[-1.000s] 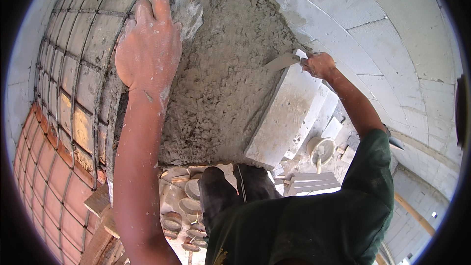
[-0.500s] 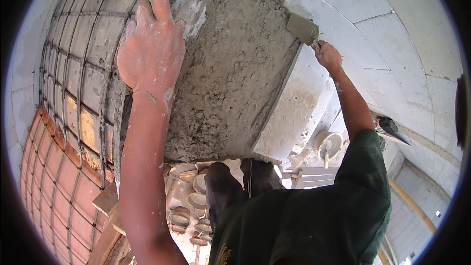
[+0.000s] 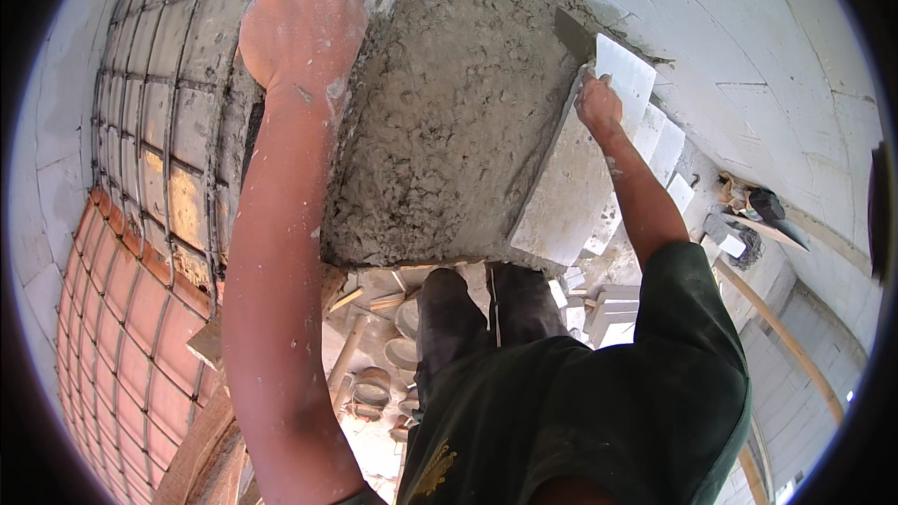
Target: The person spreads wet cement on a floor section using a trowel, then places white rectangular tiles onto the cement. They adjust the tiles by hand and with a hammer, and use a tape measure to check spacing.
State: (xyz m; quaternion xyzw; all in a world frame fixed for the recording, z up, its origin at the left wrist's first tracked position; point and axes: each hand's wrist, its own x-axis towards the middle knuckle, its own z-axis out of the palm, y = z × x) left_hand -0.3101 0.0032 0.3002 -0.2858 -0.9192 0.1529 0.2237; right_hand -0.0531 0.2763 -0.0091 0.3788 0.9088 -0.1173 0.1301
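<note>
My right hand (image 3: 599, 103) grips a trowel (image 3: 572, 36), its flat blade lying at the far right edge of a bed of wet grey mortar (image 3: 440, 112). Beside that hand, pale smooth block steps (image 3: 561, 196) run down the right side of the mortar. My left hand (image 3: 307, 23), spotted with dried splashes, leans on the mortar-smeared ledge along the left edge of the bed. Its fingers are stretched forward, apart from any tool, and the tips are partly cut off by the top of the picture.
A grid of steel rebar (image 3: 173, 98) stands over the panels on the left. Pale block walls (image 3: 748, 47) curve round the right. Below are several buckets (image 3: 371, 386), stacked grey slabs (image 3: 613, 313), a wooden pole (image 3: 786, 341) and timber (image 3: 208, 444).
The trowel has turned and shifted inward and towards the far end along the mortar's right edge. My left hand appears higher in the picture, and the whole view has moved slightly.
</note>
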